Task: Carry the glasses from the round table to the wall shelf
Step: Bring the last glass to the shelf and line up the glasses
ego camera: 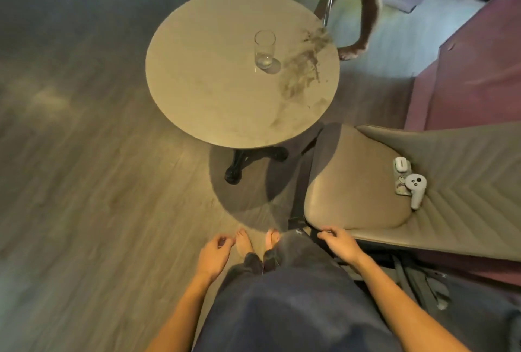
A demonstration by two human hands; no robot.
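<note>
One clear drinking glass [264,50] stands upright on the round beige table [203,75], a little right of the table's middle. Both my hands hang low in front of my body, well short of the table. My left hand [214,253] is empty with its fingers loosely curled. My right hand [339,243] is also empty, fingers loosely curled, just beside the front edge of a chair seat. No wall shelf is in view.
A beige padded chair [352,182] stands right of the table, with a white controller [416,188] and a small white case [400,164] on its seat. Another person's bare leg [366,27] stands behind the table by a metal-framed chair. Wooden floor stretches to the left.
</note>
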